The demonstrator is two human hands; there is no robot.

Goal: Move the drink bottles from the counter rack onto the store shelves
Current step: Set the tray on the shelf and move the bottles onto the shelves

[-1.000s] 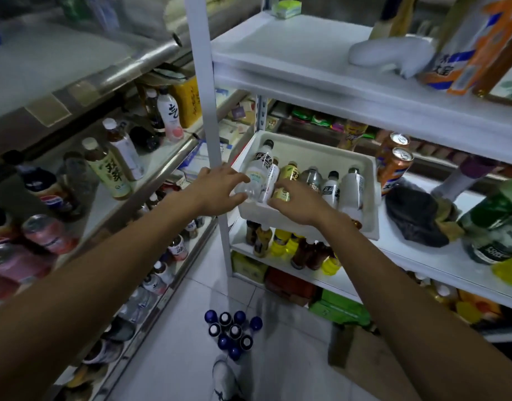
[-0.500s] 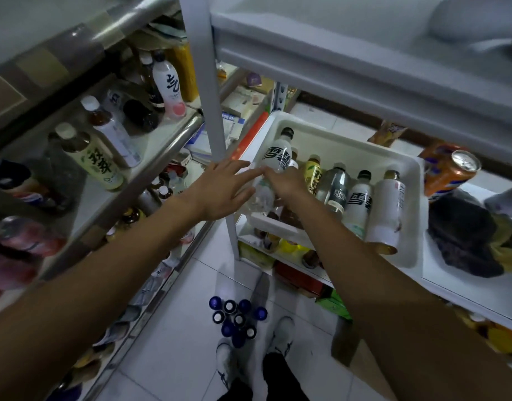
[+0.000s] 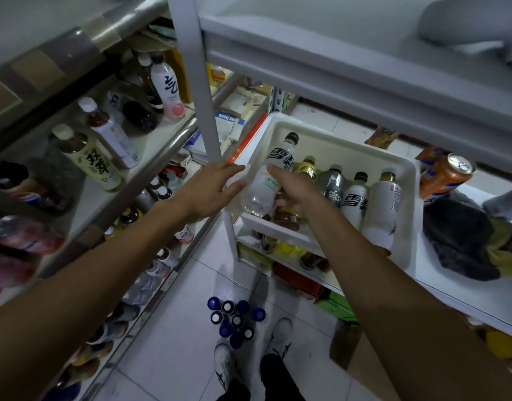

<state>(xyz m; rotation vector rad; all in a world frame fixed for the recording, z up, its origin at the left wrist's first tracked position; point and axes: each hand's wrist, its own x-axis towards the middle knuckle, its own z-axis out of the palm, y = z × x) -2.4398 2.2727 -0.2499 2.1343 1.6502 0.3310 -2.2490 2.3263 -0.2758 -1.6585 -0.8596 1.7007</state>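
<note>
A white bin (image 3: pixel 405 169) sits on the middle shelf with several drink bottles leaning in a row. The leftmost, a white bottle with a black cap (image 3: pixel 263 186), tilts toward me over the bin's front rim. My right hand (image 3: pixel 295 192) grips it from its right side, thumb on the label, and covers most of a yellow-label tea bottle (image 3: pixel 307 166). My left hand (image 3: pixel 208 192) has straight fingers, the tips at the bin's left corner beside the white bottle. A grey soda bottle (image 3: pixel 333 186) and two more white bottles (image 3: pixel 356 198) stand further right.
A white upright post (image 3: pixel 202 105) stands between my hands and the left shelves (image 3: pixel 150 151), which carry tea and soda bottles. Orange cans (image 3: pixel 443 175) and a dark cloth (image 3: pixel 463 238) lie right of the bin. Blue-capped bottles (image 3: pixel 234 319) stand on the floor by my shoes.
My view has tipped down and closer to the bin. My right hand slid left from the middle bottles to the white bottle, which now leans toward me. My left hand stayed at the bin's corner.
</note>
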